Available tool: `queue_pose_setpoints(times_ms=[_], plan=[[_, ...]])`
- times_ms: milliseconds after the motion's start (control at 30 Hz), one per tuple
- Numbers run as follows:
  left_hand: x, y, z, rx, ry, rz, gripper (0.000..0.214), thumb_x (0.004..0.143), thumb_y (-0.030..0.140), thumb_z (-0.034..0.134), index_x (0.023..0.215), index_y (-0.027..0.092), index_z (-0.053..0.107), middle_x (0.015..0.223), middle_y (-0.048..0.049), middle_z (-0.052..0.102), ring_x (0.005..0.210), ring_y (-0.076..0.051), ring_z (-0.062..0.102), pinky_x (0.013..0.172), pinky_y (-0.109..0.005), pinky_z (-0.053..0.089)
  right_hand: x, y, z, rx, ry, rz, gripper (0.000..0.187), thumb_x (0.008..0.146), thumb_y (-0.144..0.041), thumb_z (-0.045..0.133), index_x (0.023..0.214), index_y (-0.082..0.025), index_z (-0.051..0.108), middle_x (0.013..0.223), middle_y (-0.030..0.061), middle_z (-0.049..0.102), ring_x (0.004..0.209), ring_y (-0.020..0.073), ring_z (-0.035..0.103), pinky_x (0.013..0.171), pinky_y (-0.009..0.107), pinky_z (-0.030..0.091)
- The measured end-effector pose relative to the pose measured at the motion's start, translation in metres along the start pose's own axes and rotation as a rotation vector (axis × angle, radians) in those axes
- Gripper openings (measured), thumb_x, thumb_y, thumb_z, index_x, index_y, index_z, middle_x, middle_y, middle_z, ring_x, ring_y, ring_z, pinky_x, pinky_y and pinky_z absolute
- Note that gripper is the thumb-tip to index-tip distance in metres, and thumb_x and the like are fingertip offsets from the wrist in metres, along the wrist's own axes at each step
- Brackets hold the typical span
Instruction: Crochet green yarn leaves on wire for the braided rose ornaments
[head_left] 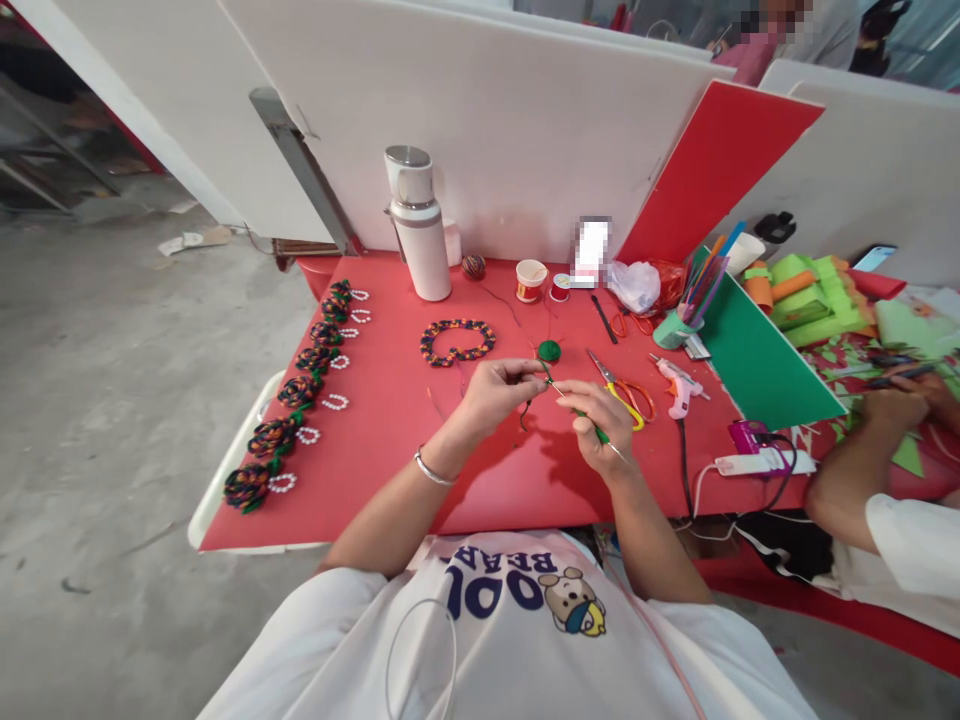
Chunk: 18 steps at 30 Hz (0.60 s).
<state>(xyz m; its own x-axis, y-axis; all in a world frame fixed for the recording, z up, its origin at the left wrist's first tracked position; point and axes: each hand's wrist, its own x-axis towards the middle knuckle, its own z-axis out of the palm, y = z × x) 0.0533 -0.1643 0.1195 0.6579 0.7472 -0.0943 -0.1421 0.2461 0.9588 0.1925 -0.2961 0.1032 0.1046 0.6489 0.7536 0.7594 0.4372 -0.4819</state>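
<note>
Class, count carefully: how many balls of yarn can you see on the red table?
2: a multicoloured ball to the right of the white flask, and a green ball just beyond the left hand. Others could be hidden.

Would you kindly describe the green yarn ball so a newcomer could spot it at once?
On the red table, look just beyond the left hand, left of the scissors. The small green yarn ball sits there. Its solid green sets it apart from the multicoloured ball beside the tall flask.
</note>
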Motion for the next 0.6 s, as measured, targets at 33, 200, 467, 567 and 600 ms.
queue_pose_setpoints(times_ms=[33,200,467,567,600], plan=[[-0.001,0.000,0.002,-0.031,0.027,0.007,0.041,0.056,0.029,0.090,0.090,0.009,0.080,0.064,0.0000,0.065,0.057,-0.008,0.050,0.057,-0.023,0.040,-0.001,-0.001,0.004,-0.025,0.021,-0.012,0.034,0.106,-0.044,0.043,0.114,-0.025,0.071,0.116,0.0115,0.077,0.104,0.0223,0.073,0.087,0.038,0.060],[-0.006,-0.003,0.016,-0.141,0.137,0.026,0.045,0.053,0.031,0.092,0.091,0.010,0.079,0.062,0.0013,0.065,0.054,-0.006,0.047,0.052,-0.022,0.035,-0.008,0.002,0.025,-0.210,0.150,-0.068,0.035,0.105,-0.047,0.046,0.120,-0.025,0.068,0.118,0.0139,0.075,0.104,0.0241,0.074,0.088,0.039,0.060],[-0.012,-0.001,0.012,-0.305,-0.014,-0.160,0.045,0.053,0.030,0.095,0.091,0.011,0.078,0.056,0.0032,0.059,0.041,-0.002,0.033,0.043,-0.021,0.019,-0.010,0.012,0.032,-0.275,0.238,-0.171,0.041,0.101,-0.055,0.047,0.130,-0.032,0.065,0.113,0.0111,0.071,0.099,0.0236,0.073,0.082,0.040,0.062],[-0.010,0.006,0.004,-0.311,-0.085,-0.216,0.042,0.052,0.024,0.094,0.090,0.011,0.079,0.061,0.0003,0.064,0.040,0.000,0.032,0.042,-0.021,0.015,-0.002,0.014,0.020,-0.161,0.145,-0.200,0.041,0.100,-0.053,0.051,0.132,-0.032,0.066,0.112,0.0106,0.073,0.100,0.0237,0.073,0.081,0.041,0.063],[-0.009,0.008,0.001,-0.303,-0.094,-0.227,0.041,0.051,0.022,0.093,0.089,0.011,0.079,0.062,-0.0006,0.065,0.040,0.000,0.032,0.042,-0.021,0.014,0.002,0.015,0.015,-0.114,0.114,-0.201,0.041,0.100,-0.053,0.052,0.131,-0.031,0.067,0.111,0.0103,0.074,0.100,0.0239,0.073,0.081,0.042,0.062]])
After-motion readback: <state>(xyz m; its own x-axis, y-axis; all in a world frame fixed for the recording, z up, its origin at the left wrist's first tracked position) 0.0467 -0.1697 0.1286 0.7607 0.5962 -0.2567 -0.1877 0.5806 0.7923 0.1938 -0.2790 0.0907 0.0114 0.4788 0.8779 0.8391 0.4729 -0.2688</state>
